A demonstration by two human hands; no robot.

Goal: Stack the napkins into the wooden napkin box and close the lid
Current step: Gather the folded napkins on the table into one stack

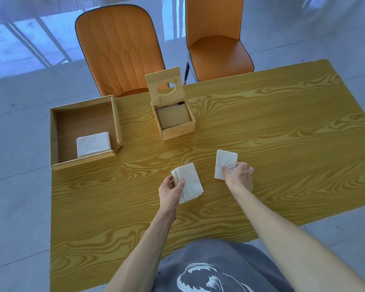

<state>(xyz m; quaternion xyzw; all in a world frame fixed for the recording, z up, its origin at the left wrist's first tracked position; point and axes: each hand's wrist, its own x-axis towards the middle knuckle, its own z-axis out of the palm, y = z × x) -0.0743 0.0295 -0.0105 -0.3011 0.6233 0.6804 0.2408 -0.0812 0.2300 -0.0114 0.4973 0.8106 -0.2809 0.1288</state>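
Note:
The small wooden napkin box point(177, 129) stands mid-table with its lid point(164, 83) raised upright; the lid has a round hole. Something brownish fills the inside of the box. My left hand point(170, 191) grips a stack of white napkins point(190, 184) just above the table, in front of the box. My right hand point(239, 172) pinches a thinner bunch of white napkins point(224, 162) to the right of that stack. More white napkins point(93, 144) lie in the wooden tray point(55, 135) at the left.
The wood-grain table point(282, 133) reaches to the right and toward me. Two orange chairs point(120, 49) point(217, 39) stand behind the far edge. The tray overhangs the table's left edge. Grey tiled floor lies all around.

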